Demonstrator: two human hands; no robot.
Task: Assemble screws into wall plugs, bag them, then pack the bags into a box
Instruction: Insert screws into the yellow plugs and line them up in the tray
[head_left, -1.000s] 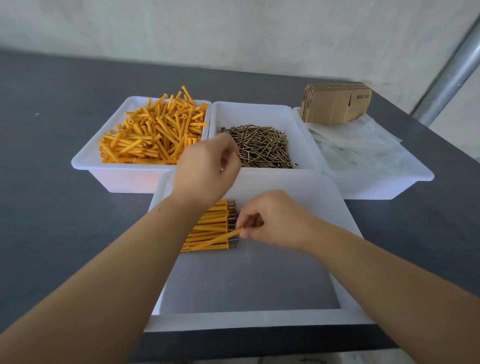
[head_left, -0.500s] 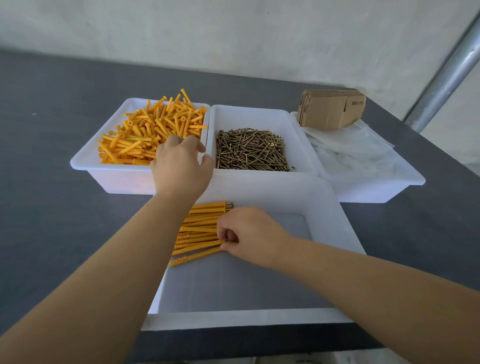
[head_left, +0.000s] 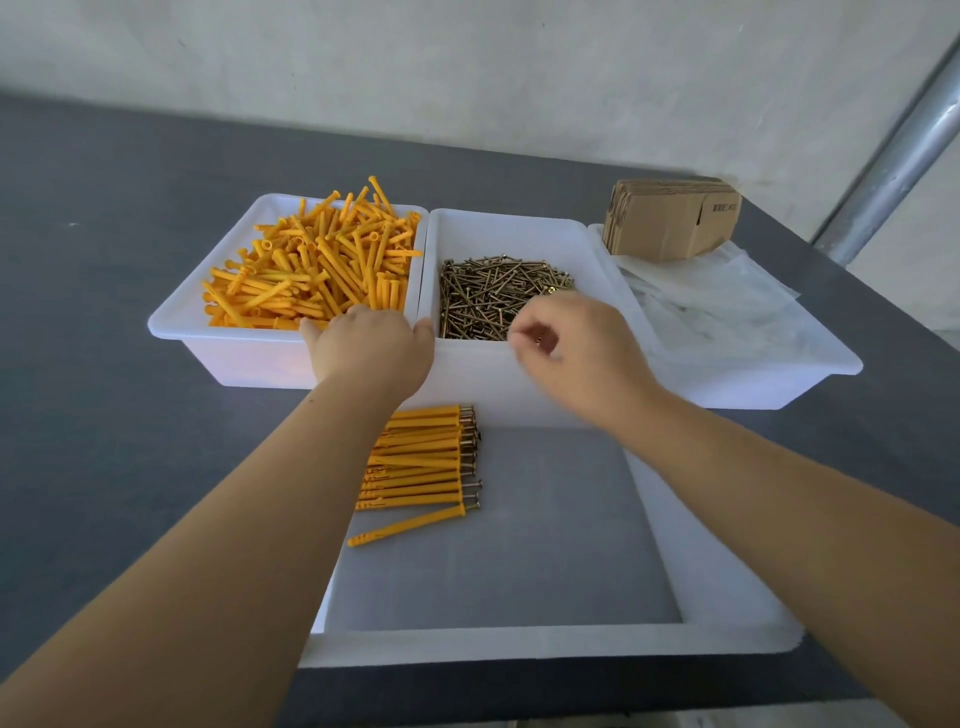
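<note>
Both hands have moved away from the near tray since half a second ago: the left hand (head_left: 371, 343), which hovered at the front rim of the plug tub, now reaches over that rim with its fingers down among the yellow wall plugs (head_left: 317, 265), and the right hand (head_left: 571, 348), which was resting on the row of assembled pieces, has lifted to the front edge of the screw tub. How far the left hand's fingers are curled, or whether they hold a plug, cannot be told, since they are hidden behind the back of the hand. On the right hand the fingers are curled inward and blurred, with a small brassy glint between thumb and forefinger that may be a screw, though it is too small to be sure. Loose screws (head_left: 493, 296) lie heaped in the middle white tub (head_left: 519, 228), just beside the left white tub (head_left: 171, 325) of plugs. To the right, a third tub (head_left: 810, 379) holds clear plastic bags (head_left: 711, 301), with a stack of flat cardboard boxes (head_left: 670, 218) at its far end. In the near tray (head_left: 519, 644), the finished plugs with screws (head_left: 421, 462) lie in a tidy row at its left side, one lying slightly apart and slanted. All sit on the dark grey table (head_left: 93, 364).
</note>
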